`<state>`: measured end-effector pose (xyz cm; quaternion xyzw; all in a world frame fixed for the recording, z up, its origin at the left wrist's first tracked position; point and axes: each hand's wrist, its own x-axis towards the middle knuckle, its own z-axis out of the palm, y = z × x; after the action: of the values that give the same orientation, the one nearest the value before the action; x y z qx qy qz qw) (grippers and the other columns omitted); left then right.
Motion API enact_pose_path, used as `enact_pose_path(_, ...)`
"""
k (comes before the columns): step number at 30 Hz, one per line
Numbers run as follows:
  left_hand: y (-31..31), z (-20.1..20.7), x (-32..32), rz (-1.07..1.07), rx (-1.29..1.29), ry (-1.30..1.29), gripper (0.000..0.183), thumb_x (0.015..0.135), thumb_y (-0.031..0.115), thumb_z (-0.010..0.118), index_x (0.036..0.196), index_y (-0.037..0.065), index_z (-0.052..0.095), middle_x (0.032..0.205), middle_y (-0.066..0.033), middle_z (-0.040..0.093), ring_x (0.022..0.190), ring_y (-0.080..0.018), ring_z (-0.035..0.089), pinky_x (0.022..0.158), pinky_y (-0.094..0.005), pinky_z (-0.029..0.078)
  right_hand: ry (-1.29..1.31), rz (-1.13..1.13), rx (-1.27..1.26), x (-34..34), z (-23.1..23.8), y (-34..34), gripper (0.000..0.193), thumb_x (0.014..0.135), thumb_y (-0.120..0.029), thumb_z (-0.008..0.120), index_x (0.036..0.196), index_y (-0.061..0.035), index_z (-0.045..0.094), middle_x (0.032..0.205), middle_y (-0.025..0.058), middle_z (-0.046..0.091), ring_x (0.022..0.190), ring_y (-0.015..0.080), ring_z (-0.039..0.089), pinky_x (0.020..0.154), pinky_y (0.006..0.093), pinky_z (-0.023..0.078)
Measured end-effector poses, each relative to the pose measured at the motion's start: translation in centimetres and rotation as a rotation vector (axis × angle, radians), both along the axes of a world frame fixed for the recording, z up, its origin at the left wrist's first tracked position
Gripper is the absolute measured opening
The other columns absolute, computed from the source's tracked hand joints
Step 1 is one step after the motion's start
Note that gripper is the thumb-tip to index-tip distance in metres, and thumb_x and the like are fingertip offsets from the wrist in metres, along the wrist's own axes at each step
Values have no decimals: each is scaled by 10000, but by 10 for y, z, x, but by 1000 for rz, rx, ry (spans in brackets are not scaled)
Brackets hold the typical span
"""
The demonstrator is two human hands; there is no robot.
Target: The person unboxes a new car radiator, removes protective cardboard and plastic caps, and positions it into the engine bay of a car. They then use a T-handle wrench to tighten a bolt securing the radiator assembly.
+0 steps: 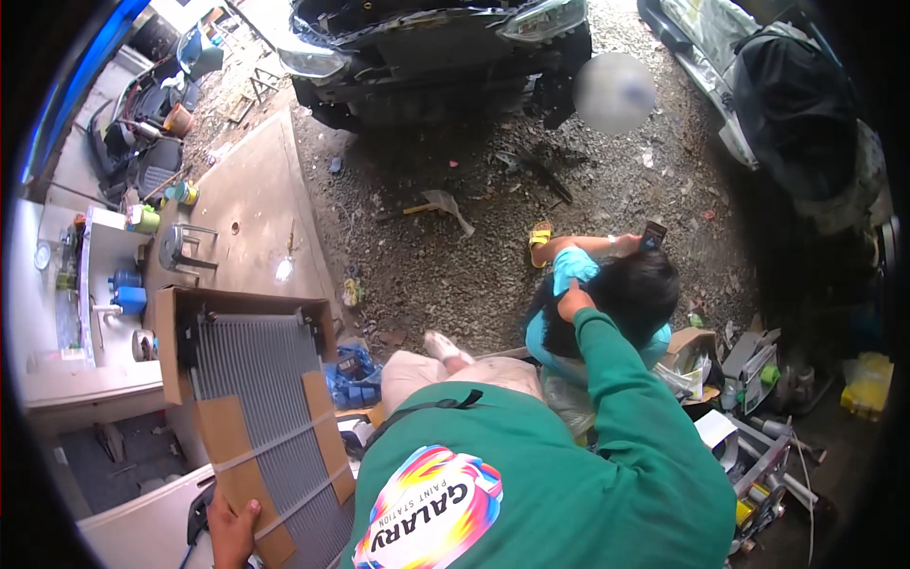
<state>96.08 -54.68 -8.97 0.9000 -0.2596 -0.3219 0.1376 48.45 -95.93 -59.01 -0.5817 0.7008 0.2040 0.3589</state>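
A flat finned car radiator (256, 379) with brown cardboard strips (227, 436) strapped over it leans at my left, its top end in an open cardboard box (172, 346). My left hand (232, 529) is closed on its lower edge, thumb on the cardboard; part of the fingers is hidden. My right arm, in a green sleeve, reaches forward and right. At its end, my right hand (574, 302) is closed at a light blue cloth (572, 267), one finger lying along it. Whether the cloth is loose or part of the crouching person's clothing, I cannot tell.
A dark-haired person (630, 294) crouches ahead, holding a phone (652, 236). A car front (436, 57) without its bumper stands beyond on gravel. Metal parts (768, 455) crowd my right. A stool (185, 245) and a white shelf unit (95, 284) stand left.
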Motion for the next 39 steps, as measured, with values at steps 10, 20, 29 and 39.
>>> enact_pose_path(10, -97, -94, 168, -159, -112, 114, 449, 871, 13, 691, 1304, -35, 581, 1069, -125, 756, 973, -178, 704, 867, -330, 559, 203, -263, -234, 13, -57, -46, 656, 911, -215, 590, 1509, -4, 417, 1176, 250, 712, 1124, 407, 687, 1014, 462, 509)
enact_pose_path(20, -201, -115, 293, -198, -132, 83, 498, 862, -15, 674, 1342, -43, 547, 1164, -116, 718, 1048, -174, 679, 930, -331, 537, 65, -379, -101, 107, -33, -151, 915, 928, -393, 613, 1598, -73, 79, 1357, 214, 615, 1238, 380, 618, 1049, 442, 485)
enact_pose_path(29, -380, -97, 295, -430, 49, 41, 432, 947, 54, 689, 1355, -18, 568, 1142, -124, 708, 1003, -203, 657, 852, -354, 543, 161, -556, -104, 73, -64, -220, 841, 1015, -520, 501, 1631, -22, 219, 1409, 201, 615, 1271, 329, 610, 1044, 416, 482)
enact_pose_path(39, -588, -79, 227, -398, 131, 254, 371, 956, 48, 690, 1305, -36, 596, 1129, -109, 712, 942, -167, 663, 793, -319, 551, 130, -822, 53, 75, -33, -300, 879, 783, -764, 622, 1335, -82, 592, 1283, 182, 690, 1281, 315, 605, 1104, 406, 431)
